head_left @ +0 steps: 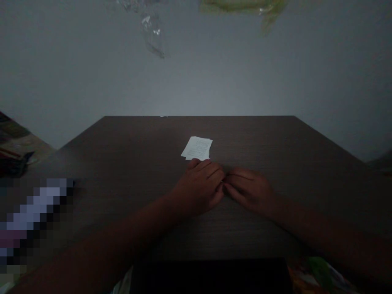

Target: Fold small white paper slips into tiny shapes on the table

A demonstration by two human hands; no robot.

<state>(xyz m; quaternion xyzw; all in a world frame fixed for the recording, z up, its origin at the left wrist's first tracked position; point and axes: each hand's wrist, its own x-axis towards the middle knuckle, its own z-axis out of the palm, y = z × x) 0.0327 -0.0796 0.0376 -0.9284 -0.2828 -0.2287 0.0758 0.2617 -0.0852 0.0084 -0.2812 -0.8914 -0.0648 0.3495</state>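
Observation:
My left hand (202, 183) is closed, its fingers curled and pointing right, just in front of a small stack of white paper sheets (197, 148) with printed lines. My right hand (249, 187) is pinched, its fingertips meeting those of my left hand. A tiny pale speck shows between the fingertips, too small and dark to name. Both hands are low over the dark brown wooden table (137, 163). The sheets lie flat, slightly fanned, beyond my left knuckles.
A pixelated, blurred-out slab (36, 212) lies at the table's left side. Behind the table rises a plain wall (196, 77) with clear plastic (153, 34) and yellowish plastic (245, 5) hanging at the top. Cluttered items (14, 157) stand beyond the left edge.

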